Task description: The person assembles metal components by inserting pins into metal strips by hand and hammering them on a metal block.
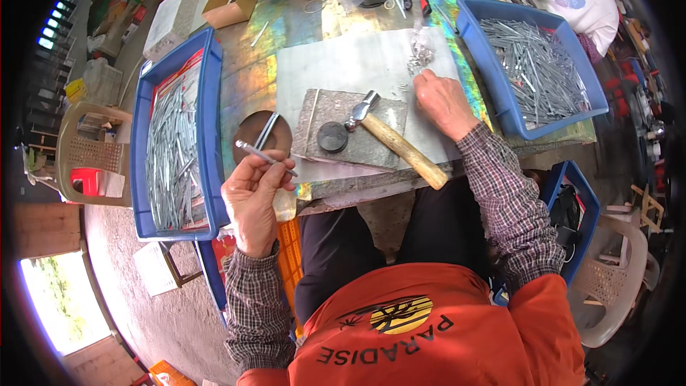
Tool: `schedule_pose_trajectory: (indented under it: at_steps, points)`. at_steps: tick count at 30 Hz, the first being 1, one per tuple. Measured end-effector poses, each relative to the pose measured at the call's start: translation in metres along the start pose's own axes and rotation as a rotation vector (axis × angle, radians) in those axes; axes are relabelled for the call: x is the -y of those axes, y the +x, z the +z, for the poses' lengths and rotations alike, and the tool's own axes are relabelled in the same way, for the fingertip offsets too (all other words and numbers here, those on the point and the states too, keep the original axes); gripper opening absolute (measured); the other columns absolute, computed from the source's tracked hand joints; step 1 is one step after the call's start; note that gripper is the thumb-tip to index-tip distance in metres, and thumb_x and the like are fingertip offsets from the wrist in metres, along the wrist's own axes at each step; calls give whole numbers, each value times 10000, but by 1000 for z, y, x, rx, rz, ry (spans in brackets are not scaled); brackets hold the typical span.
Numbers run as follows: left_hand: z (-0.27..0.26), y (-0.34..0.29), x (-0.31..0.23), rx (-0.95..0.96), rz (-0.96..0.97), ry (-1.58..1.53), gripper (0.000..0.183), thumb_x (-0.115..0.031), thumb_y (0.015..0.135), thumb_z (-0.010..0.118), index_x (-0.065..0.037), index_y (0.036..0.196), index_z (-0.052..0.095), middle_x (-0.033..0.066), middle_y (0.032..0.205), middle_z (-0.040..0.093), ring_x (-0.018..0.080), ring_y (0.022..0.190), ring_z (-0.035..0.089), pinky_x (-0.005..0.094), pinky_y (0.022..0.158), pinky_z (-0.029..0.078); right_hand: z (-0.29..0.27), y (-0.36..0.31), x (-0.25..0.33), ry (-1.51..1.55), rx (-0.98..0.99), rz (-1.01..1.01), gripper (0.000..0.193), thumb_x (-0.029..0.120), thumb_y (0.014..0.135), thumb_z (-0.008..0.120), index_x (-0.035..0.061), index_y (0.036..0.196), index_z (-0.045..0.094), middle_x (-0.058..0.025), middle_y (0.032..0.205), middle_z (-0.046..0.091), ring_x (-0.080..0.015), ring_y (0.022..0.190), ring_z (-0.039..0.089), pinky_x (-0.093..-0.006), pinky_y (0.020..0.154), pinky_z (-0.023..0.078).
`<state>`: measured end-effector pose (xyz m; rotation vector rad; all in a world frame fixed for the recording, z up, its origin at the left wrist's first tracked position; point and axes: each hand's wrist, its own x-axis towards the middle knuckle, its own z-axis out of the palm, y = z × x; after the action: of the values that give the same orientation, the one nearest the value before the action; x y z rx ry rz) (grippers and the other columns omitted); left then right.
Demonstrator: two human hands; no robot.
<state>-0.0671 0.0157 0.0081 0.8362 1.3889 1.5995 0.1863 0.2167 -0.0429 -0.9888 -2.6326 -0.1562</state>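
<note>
Work looks midway: my left hand [256, 200] pinches a slim silver metal rod [250, 148] over a round brown disc [246, 127]; well apart, my right hand [446, 104] bunches beside small silver metal bits [420, 57], grip unclear. Blue plastic trays [211, 136] [496, 75] hold similar rods [171, 150]; which are finished, I can't tell.

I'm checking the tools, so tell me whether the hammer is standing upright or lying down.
Lying down: the hammer has its metal head over the grey slab, and its wooden handle slants out beyond the slab's near edge.

Brightly lit tabletop [243, 64], washed-out glare at the lower-left opening [64, 304], strong fisheye bending toward black corners
</note>
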Motion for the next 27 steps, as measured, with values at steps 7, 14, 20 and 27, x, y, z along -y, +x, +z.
schedule_pose_trajectory:
  at_steps: [7, 14, 20, 27]
  points:
    - [20, 16, -1, -41, 37, 1, 128, 4, 848, 602, 47, 969, 606, 100, 843, 654, 107, 687, 597, 211, 603, 483, -12, -12, -1, 266, -143, 136, 90, -19, 689, 549, 3, 766, 508, -183, 739, 565, -363, 680, 582, -430, 588, 455]
    - [31, 30, 19, -33, 186, 101, 117, 11, 827, 630, 42, 940, 634, 59, 793, 656, 57, 626, 547, 177, 580, 447, -41, -30, 19, 630, -182, 342, 84, -34, 707, 572, -2, 756, 512, -134, 691, 546, -272, 619, 563, -344, 566, 436]
    - [33, 30, 29, -68, 318, 381, 120, 7, 816, 649, 44, 930, 642, 21, 797, 639, 48, 702, 554, 177, 647, 450, -51, -40, 29, 851, -239, 435, 88, -66, 740, 575, -10, 788, 527, -59, 669, 527, -117, 569, 529, -258, 521, 415]
    - [35, 29, 26, -88, 397, 399, 120, 12, 791, 647, 51, 904, 637, 54, 731, 637, 53, 655, 555, 188, 615, 452, -66, -40, 49, 1008, -299, 470, 170, -74, 760, 575, -25, 920, 605, -52, 711, 556, -86, 573, 528, -241, 519, 426]
